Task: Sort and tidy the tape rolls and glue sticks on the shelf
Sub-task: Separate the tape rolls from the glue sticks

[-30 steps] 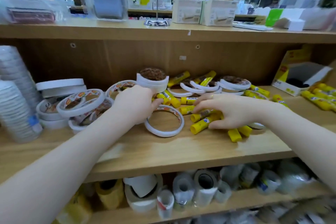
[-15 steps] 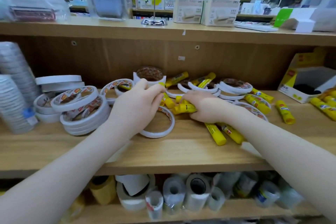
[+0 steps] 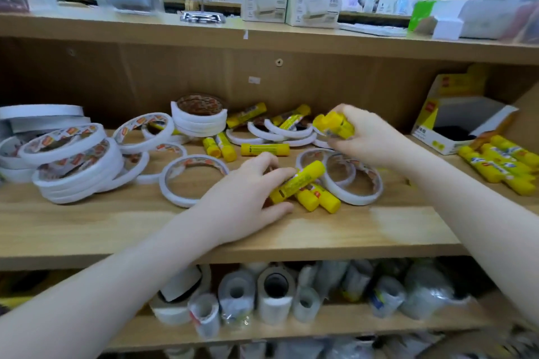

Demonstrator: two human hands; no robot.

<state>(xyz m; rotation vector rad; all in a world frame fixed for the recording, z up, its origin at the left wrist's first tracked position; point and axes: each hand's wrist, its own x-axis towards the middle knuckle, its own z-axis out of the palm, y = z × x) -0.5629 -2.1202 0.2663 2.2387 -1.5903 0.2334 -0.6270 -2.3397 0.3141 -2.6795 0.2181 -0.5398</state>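
Observation:
On the wooden shelf [image 3: 116, 221] lie white tape rolls and yellow glue sticks, mixed together. My left hand [image 3: 248, 198] pinches a yellow glue stick [image 3: 300, 181] near the shelf's front, above two more sticks [image 3: 318, 198]. Raised over the rolls at the right, my right hand [image 3: 370, 140] grips a bunch of glue sticks [image 3: 335, 124]. A stack of tape rolls [image 3: 75, 166] stands at the left, a single roll [image 3: 192, 181] lies flat in the middle, and another stack [image 3: 199, 119] sits at the back.
An open yellow-and-white display box [image 3: 455, 125] stands at the right, with a row of glue sticks [image 3: 501, 163] in front of it. Loose sticks [image 3: 264, 149] lie among rolls at the back. The shelf below holds wrapped tape rolls [image 3: 274, 294]. Boxes sit on the top shelf [image 3: 291, 3].
My right hand has lifted off the shelf to the right with a bunch of glue sticks. My left hand moved right from the tape rolls and took hold of a glue stick.

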